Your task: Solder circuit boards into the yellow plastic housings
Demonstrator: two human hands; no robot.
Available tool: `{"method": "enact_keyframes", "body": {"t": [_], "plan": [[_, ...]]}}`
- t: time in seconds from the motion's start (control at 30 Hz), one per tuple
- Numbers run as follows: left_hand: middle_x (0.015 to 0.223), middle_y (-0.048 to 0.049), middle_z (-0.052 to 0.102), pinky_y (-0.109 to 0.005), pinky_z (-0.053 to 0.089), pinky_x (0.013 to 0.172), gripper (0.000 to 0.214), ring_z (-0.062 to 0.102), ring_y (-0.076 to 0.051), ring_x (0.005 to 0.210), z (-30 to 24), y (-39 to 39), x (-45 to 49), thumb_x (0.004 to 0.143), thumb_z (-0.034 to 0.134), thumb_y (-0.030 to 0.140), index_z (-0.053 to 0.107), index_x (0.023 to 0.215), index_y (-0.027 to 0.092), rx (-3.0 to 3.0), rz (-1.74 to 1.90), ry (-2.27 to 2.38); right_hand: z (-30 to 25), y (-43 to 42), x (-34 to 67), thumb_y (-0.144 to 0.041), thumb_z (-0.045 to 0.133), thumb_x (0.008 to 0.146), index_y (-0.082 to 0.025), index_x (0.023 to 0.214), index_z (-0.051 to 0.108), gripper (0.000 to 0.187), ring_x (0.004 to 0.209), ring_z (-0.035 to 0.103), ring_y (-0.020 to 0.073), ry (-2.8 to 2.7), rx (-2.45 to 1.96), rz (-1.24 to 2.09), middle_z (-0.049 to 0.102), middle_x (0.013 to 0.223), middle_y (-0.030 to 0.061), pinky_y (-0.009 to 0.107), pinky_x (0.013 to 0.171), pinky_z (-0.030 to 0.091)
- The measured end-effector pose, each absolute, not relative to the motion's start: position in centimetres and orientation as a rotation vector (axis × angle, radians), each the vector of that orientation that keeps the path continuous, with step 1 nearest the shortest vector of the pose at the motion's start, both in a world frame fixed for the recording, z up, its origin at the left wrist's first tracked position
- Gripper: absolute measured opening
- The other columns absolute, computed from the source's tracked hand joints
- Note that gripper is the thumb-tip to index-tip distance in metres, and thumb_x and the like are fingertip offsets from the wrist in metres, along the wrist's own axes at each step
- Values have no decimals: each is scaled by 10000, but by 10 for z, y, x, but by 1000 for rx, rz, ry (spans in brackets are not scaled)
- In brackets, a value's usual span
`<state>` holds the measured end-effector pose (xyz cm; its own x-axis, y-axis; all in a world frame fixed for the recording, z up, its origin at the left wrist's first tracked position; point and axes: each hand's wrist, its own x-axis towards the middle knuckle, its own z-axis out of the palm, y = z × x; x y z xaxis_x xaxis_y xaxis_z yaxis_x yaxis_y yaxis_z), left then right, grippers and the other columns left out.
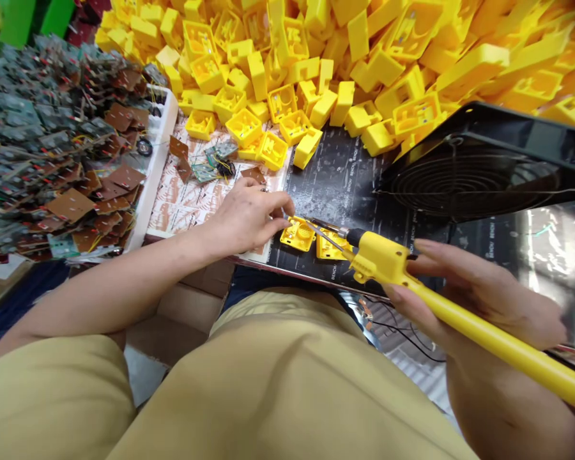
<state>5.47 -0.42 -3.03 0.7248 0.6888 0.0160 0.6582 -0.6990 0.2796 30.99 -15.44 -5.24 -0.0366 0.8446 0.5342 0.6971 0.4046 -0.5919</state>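
My right hand (469,294) is wrapped around a yellow soldering iron (383,255) with a thin solder-feed tube beside its metal tip. The tip points left, over two small yellow plastic housings lying open side up on the bench. At the upper left edge of the left housing (298,234) is my left hand (252,214), its thumb and forefinger pinched together; what lies between them is too small to make out. The right housing (331,244) sits partly under the iron.
A large heap of yellow housings (268,64) covers the back. On the left, a white-rimmed tray (160,153) holds piled circuit boards (62,147). Some loose boards (215,163) lie beyond my left hand. A black fan (479,160) stands at the right on the black bench surface (326,160).
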Motion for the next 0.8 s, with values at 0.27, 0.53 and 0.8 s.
{"method": "enact_keyframes", "body": {"t": [0.27,0.53,0.8], "plan": [[828,-7,778,-395,417,935,142,694,-201,839,-29,-2,61,824,626,253,755,826,194,2507,68,1161,-43,-137,304,-216,743,858,-206,1028,604,221,641,684,143,-1936,-1103,159,665,750,2,199,501,554],[716,3,742,-233,418,652,84,671,-140,694,-16,1,71,733,661,156,740,762,154,2309,-41,1265,-40,-129,306,-211,711,880,-196,849,574,142,608,646,103,-1981,-1058,168,652,725,1,178,526,544],[663,21,716,-224,393,596,97,641,-125,631,-14,6,78,680,661,156,740,734,166,2327,-130,1249,-25,-121,302,-106,795,777,-113,877,596,222,664,644,110,-2147,-893,121,650,754,59,200,645,566]]}}
